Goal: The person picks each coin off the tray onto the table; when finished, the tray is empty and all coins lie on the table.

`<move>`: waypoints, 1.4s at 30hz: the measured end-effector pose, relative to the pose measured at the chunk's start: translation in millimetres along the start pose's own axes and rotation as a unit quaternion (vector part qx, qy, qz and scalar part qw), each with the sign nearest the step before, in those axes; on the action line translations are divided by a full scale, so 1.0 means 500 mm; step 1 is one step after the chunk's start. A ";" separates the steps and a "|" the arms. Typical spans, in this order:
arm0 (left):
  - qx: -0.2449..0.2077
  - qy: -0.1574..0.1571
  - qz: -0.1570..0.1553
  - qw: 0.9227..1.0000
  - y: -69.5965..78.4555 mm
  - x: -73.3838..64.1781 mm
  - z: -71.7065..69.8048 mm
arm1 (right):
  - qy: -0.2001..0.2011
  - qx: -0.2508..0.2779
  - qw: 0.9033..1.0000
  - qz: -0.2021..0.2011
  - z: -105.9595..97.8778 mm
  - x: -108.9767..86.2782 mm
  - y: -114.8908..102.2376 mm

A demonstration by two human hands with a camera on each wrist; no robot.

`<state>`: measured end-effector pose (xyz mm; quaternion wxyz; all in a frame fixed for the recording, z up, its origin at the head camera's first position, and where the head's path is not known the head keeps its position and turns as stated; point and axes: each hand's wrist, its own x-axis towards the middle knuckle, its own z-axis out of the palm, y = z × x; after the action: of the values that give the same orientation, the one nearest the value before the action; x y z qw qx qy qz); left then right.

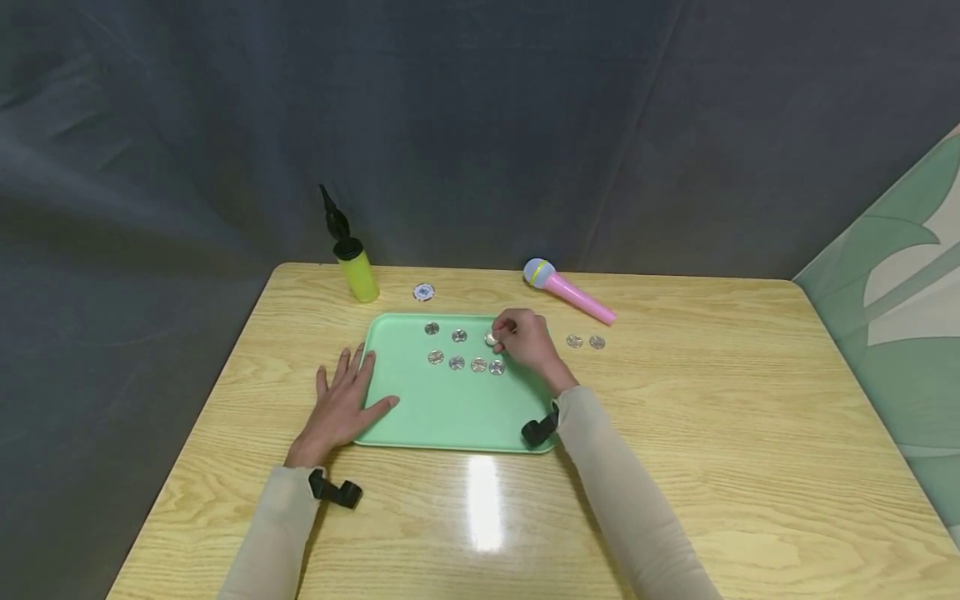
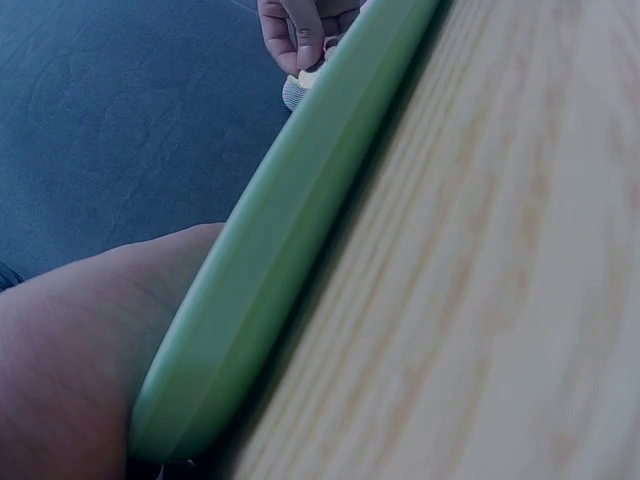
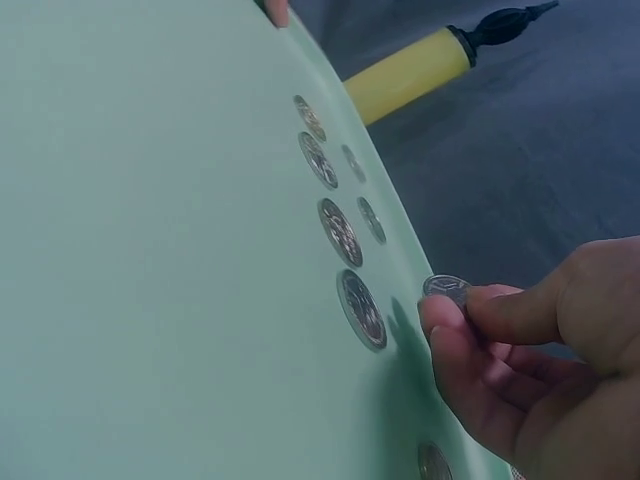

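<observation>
My right hand [image 1: 525, 340] is over the back right of a mint-green tray [image 1: 427, 408]. Its thumb and fingers pinch a silver coin [image 3: 447, 288], held just above the tray. Several coins lie flat in two rows, among them a front-row coin [image 1: 478, 364] and a back-row coin [image 1: 431, 328]. Another coin [image 3: 433, 462], partly cut off at the bottom of the right wrist view, lies on the tray near my right hand. My left hand [image 1: 341, 410] rests with spread fingers across the tray's left rim, holding nothing.
Two coins [image 1: 585, 342] lie on the wooden table [image 1: 750, 433] right of the tray. Behind it are a yellow-green balloon pump [image 1: 360, 273] standing upright, a poker chip [image 1: 423, 292] and a pink toy microphone [image 1: 570, 292]. A dark curtain [image 1: 465, 133] hangs along the back.
</observation>
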<state>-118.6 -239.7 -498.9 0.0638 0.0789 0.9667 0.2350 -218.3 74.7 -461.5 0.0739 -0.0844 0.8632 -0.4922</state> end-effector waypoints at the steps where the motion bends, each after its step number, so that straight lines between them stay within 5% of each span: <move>1: 0.000 0.000 0.000 1.000 0.000 0.000 0.000 | -0.002 0.008 1.000 0.003 -0.003 -0.001 0.000; 16: 0.001 -0.003 -0.001 1.000 -0.002 0.001 0.001 | 0.016 0.070 0.996 0.050 -0.051 -0.023 0.023; 37: -0.003 -0.003 0.000 1.000 0.003 0.002 0.000 | 0.043 0.112 0.992 0.027 -0.132 -0.046 0.082; 42: -0.004 0.000 -0.001 1.000 0.001 0.001 0.001 | 0.056 0.100 0.992 0.047 -0.154 -0.052 0.095</move>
<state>-119.0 -238.9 -498.9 0.0649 0.0778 0.9657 0.2391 -212.6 168.4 -462.4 0.0570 -0.0080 0.8156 -0.5757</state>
